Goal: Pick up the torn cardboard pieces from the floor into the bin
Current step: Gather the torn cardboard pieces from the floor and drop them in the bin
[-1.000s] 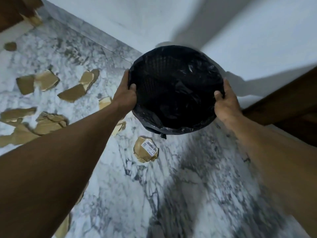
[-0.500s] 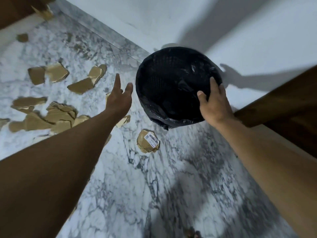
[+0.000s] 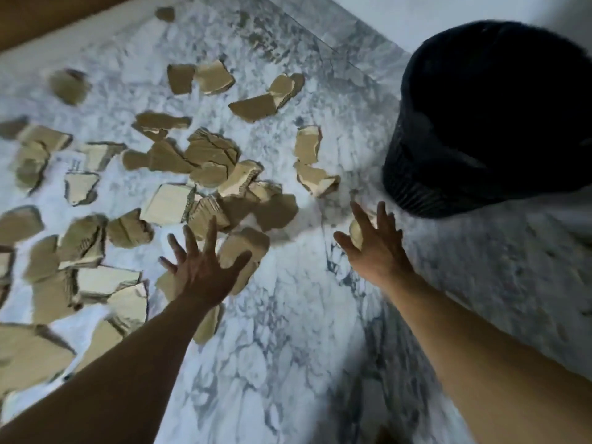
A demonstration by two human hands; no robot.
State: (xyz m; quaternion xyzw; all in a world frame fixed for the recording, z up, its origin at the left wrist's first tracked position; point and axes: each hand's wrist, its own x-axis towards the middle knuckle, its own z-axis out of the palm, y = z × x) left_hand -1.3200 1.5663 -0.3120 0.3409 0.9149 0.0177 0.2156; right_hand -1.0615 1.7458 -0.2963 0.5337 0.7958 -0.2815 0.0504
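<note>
Several torn brown cardboard pieces (image 3: 205,155) lie scattered over the marble floor, mostly left and centre. The black bin (image 3: 487,116) with a dark liner stands upright at the upper right, near the wall. My left hand (image 3: 205,267) is spread open, fingers apart, hovering over a cardboard piece (image 3: 246,248) at the centre. My right hand (image 3: 374,248) is also open with fingers spread, just left of the bin's base and over a small cardboard piece (image 3: 355,230) that it partly hides. Neither hand holds anything.
The white and grey marble floor (image 3: 288,347) spreads below my arms. A white wall with a grey skirting (image 3: 352,43) runs behind the bin. A brown wooden edge (image 3: 48,17) crosses the top left corner.
Both hands have let go of the bin, which now stands on the floor at the right. My view has swung left and both open hands have dropped toward the cardboard.
</note>
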